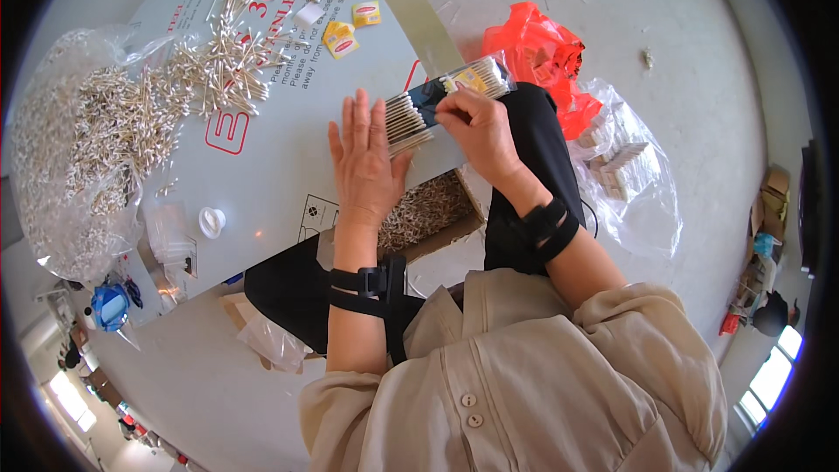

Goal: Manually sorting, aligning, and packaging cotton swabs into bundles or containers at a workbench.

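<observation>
My left hand [364, 157] lies flat at the table's near right edge, fingers stretched out, beside a row of cotton swabs [405, 122]. Its thumb is close to the near end of the row. Just right of the swabs, my right hand [485, 133] is closed in a pinch at the near edge of a clear plastic bag [502, 70]. Inside that bag are more cotton swabs and a yellow card [470, 80]. A dark strip [426, 98] shows between the loose row and the bag's contents. The right fingertips are partly hidden.
Loose cotton swabs [236, 61] and a large clear sack [52, 140] of them cover the table's left side. Several yellow cards [339, 38] lie far off. A white cap [211, 222] sits nearer. Below the edge stands a cardboard box [444, 243]. Red [533, 44] and clear bags [655, 183] lie right.
</observation>
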Tool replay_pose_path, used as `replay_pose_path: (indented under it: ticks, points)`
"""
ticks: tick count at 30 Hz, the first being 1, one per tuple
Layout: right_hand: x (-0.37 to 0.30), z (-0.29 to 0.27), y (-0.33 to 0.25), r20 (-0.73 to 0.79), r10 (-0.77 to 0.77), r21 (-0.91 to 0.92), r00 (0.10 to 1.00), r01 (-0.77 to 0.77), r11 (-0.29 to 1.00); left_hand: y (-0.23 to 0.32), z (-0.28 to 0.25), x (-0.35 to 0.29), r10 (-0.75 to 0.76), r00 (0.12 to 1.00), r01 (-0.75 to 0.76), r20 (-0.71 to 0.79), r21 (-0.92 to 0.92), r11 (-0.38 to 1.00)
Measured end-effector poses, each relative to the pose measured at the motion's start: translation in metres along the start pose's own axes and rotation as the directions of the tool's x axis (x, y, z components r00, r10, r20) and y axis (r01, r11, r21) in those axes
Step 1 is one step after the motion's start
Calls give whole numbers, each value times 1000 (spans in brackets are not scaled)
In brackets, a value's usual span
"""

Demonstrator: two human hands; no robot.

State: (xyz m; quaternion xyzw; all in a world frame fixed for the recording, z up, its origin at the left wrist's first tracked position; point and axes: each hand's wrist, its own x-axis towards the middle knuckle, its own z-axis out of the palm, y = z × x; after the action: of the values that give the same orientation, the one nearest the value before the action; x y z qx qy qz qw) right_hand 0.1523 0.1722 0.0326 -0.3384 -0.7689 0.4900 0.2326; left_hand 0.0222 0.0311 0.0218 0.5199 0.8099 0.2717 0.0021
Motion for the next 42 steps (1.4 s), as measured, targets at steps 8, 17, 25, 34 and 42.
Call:
replay_pose_path:
  ticks: [8,17,25,34,42]
  points:
    - [-8,15,6,137,-353,-295,926,378,878,3,11,-10,-80,974,53,212,128,990]
    - [-3,30,13,107,-369,-355,923,382,853,3,15,-8,-79,974,49,211,146,988]
    - [-1,26,1,86,-296,-343,951,307,888,6,13,-7,-77,970,43,231,152,987]
    - [28,6,-3,380,-350,-439,856,500,746,4,10,-7,-77,959,42,273,130,991]
    - [31,7,-2,362,-317,-458,876,464,758,5,9,-6,-86,956,53,280,122,991]
